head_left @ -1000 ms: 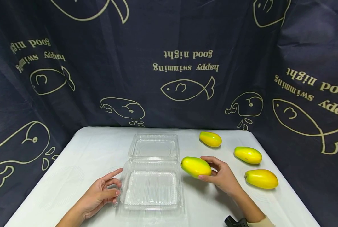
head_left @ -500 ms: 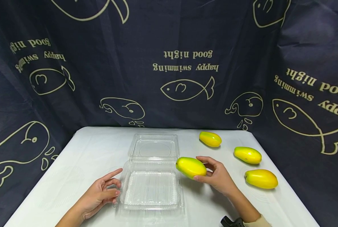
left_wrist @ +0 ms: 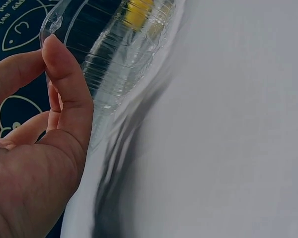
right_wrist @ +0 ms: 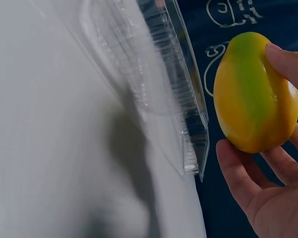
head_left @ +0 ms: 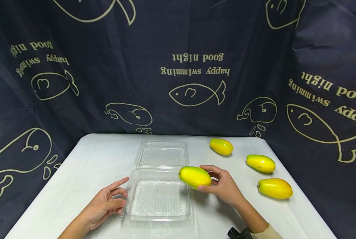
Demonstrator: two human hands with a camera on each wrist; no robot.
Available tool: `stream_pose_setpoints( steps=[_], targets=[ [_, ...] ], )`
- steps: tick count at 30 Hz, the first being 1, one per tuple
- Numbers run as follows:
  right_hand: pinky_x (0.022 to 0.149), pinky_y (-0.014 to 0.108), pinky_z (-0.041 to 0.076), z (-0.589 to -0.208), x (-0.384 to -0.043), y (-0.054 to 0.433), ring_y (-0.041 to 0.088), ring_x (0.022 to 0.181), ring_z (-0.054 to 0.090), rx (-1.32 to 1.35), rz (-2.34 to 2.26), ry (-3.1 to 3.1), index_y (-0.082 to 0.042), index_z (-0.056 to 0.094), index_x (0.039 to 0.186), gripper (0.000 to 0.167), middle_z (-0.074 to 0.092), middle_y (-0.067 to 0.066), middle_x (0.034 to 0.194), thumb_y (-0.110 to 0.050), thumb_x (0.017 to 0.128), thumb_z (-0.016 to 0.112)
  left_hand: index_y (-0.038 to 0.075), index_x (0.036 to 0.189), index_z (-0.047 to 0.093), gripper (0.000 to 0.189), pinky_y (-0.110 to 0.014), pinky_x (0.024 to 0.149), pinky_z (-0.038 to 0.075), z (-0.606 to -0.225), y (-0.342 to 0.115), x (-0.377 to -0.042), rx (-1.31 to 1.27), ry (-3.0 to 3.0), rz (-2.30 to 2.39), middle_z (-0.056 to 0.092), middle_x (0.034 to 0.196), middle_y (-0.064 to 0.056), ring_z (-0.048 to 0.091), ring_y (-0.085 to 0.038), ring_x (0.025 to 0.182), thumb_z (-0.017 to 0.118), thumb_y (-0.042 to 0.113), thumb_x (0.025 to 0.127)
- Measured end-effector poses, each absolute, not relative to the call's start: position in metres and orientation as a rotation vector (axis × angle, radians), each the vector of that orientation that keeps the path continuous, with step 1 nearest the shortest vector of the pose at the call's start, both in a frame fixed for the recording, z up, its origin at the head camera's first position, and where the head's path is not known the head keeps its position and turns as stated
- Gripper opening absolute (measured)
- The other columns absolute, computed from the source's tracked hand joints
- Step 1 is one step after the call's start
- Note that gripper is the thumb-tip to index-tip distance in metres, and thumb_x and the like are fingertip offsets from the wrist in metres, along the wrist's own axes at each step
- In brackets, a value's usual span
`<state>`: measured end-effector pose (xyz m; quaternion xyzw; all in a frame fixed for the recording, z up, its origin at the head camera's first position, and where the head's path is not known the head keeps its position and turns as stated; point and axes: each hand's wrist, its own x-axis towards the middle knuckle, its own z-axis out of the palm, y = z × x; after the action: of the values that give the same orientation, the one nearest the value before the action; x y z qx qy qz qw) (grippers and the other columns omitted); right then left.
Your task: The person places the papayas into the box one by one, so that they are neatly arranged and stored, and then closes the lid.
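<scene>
My right hand (head_left: 224, 184) grips a yellow-green papaya (head_left: 194, 177), fingers behind and thumb in front, above the right edge of a clear plastic clamshell container (head_left: 163, 217). The right wrist view shows the papaya (right_wrist: 256, 94) between thumb and fingertips. The container lies opened flat, its lid (head_left: 163, 146) folded out on the far side. At the container's left edge, my left hand (head_left: 106, 204) keeps its index finger extended. In the left wrist view, fingertips (left_wrist: 53, 44) of this hand meet at the clear rim (left_wrist: 44, 29), seeming to pinch it.
Three more papayas lie on the right of the white table: one at the back (head_left: 221, 146), one farther right (head_left: 260, 163), and one nearer the front (head_left: 275, 188). A dark curtain (head_left: 195, 39) with fish drawings hangs behind and beside the table.
My right hand has moved left with the papaya, from beside the container to over its right edge. The left hand and the other papayas have stayed in place.
</scene>
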<state>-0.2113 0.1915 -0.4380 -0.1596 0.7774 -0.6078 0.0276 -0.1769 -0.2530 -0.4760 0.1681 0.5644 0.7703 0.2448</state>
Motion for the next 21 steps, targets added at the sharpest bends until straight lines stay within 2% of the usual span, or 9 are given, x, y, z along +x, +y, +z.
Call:
stream_pose_setpoints(
  steps=[5, 12, 16, 21],
  targets=[
    [0.087, 0.027, 0.061, -0.439, -0.213, 0.188, 0.018, 0.106, 0.066, -0.571, -1.843, 2.448, -0.009, 0.065, 0.134, 0.063, 0.066, 0.015, 0.130, -0.013, 0.077, 0.090, 0.007, 0.164, 0.014, 0.079, -0.021, 0.069, 0.060, -0.476, -0.252, -0.177, 0.442, 1.551, 2.102, 0.059, 0.110, 0.006, 0.064, -0.005, 0.079, 0.052, -0.012, 0.098],
    [0.086, 0.025, 0.060, -0.437, -0.212, 0.183, 0.024, 0.107, 0.066, -0.623, -1.830, 2.485, -0.006, 0.065, 0.134, 0.064, 0.068, 0.012, 0.130, -0.013, 0.076, 0.091, 0.010, 0.164, 0.016, 0.078, -0.021, 0.070, 0.059, -0.475, -0.252, -0.176, 0.452, 1.532, 2.103, 0.059, 0.110, 0.005, 0.064, -0.005, 0.080, 0.051, -0.012, 0.099],
    [0.088, 0.026, 0.060, -0.437, -0.212, 0.179, 0.023, 0.108, 0.066, -0.656, -1.823, 2.491, -0.002, 0.064, 0.135, 0.066, 0.069, 0.011, 0.130, -0.014, 0.077, 0.091, 0.011, 0.164, 0.017, 0.077, -0.021, 0.071, 0.059, -0.475, -0.253, -0.176, 0.456, 1.529, 2.101, 0.058, 0.110, 0.005, 0.064, -0.005, 0.079, 0.051, -0.012, 0.099],
    [0.090, 0.028, 0.060, -0.438, -0.213, 0.175, 0.025, 0.110, 0.066, -0.672, -1.822, 2.468, -0.005, 0.065, 0.135, 0.064, 0.069, 0.011, 0.130, -0.015, 0.077, 0.090, 0.011, 0.164, 0.017, 0.078, -0.021, 0.070, 0.060, -0.476, -0.252, -0.177, 0.458, 1.538, 2.101, 0.059, 0.111, 0.005, 0.064, -0.006, 0.080, 0.052, -0.011, 0.099]
  ],
)
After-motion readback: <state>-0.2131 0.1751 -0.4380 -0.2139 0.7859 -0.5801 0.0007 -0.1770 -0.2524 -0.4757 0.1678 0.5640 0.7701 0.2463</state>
